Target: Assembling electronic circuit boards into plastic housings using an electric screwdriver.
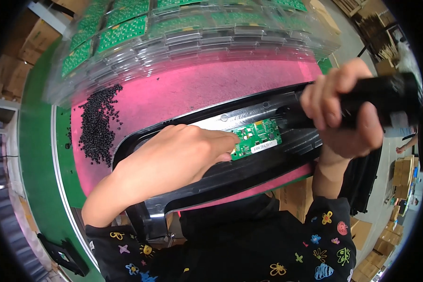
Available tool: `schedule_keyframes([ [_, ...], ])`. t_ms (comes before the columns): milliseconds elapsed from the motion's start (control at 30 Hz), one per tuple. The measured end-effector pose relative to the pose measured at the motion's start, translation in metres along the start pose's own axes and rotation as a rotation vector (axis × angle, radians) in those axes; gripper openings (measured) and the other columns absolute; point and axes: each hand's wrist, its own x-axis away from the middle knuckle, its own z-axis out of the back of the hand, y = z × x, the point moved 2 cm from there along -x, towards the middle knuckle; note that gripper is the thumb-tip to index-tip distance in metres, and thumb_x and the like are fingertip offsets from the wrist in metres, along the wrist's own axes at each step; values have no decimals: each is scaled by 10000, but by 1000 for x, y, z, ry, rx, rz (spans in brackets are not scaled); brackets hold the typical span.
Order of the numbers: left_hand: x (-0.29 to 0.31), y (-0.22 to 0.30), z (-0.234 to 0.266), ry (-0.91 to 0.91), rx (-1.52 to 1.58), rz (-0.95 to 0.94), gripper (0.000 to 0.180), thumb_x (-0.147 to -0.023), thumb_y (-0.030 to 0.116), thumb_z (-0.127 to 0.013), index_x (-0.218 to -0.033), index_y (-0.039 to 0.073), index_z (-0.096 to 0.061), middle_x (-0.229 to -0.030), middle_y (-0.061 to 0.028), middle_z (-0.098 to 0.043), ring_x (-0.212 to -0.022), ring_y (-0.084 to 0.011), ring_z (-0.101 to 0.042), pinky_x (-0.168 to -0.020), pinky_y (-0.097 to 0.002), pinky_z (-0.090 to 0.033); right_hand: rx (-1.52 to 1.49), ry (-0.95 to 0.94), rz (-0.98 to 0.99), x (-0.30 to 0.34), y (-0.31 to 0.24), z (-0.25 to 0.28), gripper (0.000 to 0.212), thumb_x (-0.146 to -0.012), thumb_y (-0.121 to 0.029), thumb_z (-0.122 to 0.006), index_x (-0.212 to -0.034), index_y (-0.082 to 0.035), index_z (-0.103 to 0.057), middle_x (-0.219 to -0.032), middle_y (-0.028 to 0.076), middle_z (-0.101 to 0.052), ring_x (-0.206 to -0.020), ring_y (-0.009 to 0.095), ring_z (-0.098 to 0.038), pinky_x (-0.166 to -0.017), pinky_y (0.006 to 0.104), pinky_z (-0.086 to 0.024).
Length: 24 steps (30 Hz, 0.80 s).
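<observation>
A green circuit board (257, 136) with a white label lies in a long black plastic housing (211, 185). At the board's left end, my left hand (183, 148) is closed, its thumb and fingertips pinching the edge there. My right hand (343, 105) is wrapped round a thick black electric screwdriver (385, 101), held above the right part of the housing. The narrower dark front of the screwdriver points left toward the board's right end; blur hides its tip.
A heap of small black screws (98, 127) lies left on the pink mat (183, 84). Stacked clear plastic trays (202, 47) of green boards stand along the far side. Cardboard boxes (402, 171) are on the floor to the right, where another person's hand (400, 149) shows.
</observation>
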Motion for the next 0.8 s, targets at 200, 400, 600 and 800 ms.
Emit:
schedule_keyframes([
  [200,-5,-4,4,340,241,-97,104,-764,34,-762,-848,0,-710,-808,-109,-721,-712,-219,-714,-581,-272,-555,-479,29,185,9,-21,-13,298,-808,-243,-654,-945,-76,-449,-615,-21,-545,-511,91,-545,-598,232,-492],
  [400,-5,-5,8,389,289,-127,118,-749,17,-771,-853,5,-716,-814,-88,-729,-689,-181,-710,-572,-257,-547,-474,56,286,13,-18,-14,312,-777,-249,-674,-939,-71,-475,-591,-16,-556,-494,98,-557,-569,238,-513],
  [600,-5,-6,5,312,397,-77,87,-780,-3,-735,-856,-14,-694,-786,-95,-718,-676,-174,-705,-571,-249,-539,-495,74,304,14,-15,-21,313,-758,-254,-689,-916,-72,-490,-585,-14,-560,-492,100,-564,-548,239,-528],
  [800,-4,-5,5,228,441,47,110,-780,5,-724,-843,-27,-640,-744,-93,-691,-672,-228,-691,-583,-299,-529,-462,-14,297,11,-9,-22,314,-789,-279,-669,-943,-80,-481,-614,-19,-570,-507,87,-565,-563,225,-523],
])
